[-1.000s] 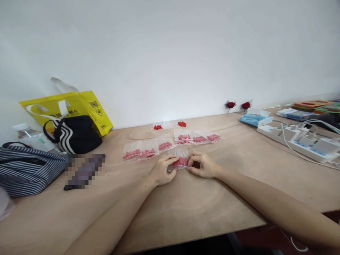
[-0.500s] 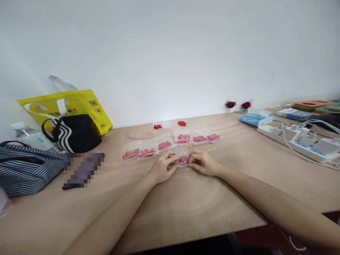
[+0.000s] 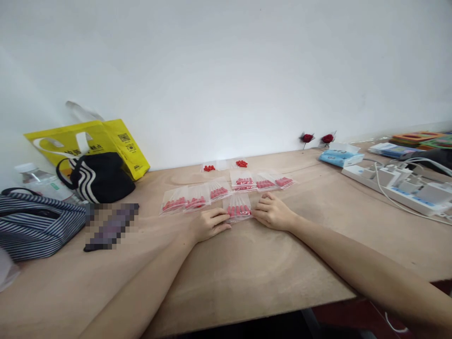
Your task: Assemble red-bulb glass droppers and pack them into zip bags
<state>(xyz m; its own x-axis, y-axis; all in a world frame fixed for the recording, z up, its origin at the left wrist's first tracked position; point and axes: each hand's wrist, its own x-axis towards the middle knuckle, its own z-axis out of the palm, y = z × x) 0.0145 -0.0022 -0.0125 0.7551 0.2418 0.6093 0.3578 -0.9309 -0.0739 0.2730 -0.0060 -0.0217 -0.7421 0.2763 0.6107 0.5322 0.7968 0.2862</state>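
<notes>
A small clear zip bag (image 3: 238,210) holding several red capsule-like pieces in a row lies flat on the table between my hands. The fingertips and thumb of my left hand (image 3: 211,224) close on its lower left corner. Curled at its right edge, my right hand (image 3: 273,213) pinches the lower right corner. Behind, similar filled bags lie in a loose row: one bag (image 3: 174,200) at the left, another bag (image 3: 219,190) near the middle, and more bags (image 3: 243,181) to the right, some overlapping.
Loose red pieces (image 3: 209,168) and more red pieces (image 3: 242,164) lie near the wall on clear bags. At left stand a yellow bag (image 3: 136,153), a black pouch (image 3: 106,179) and a striped bag (image 3: 42,230). Rightward are a tissue pack (image 3: 339,157) and a power strip (image 3: 391,190).
My left hand has slid left and my right hand slightly right, off the bag's face toward its corners. The row of red pieces in the bag now shows fully.
</notes>
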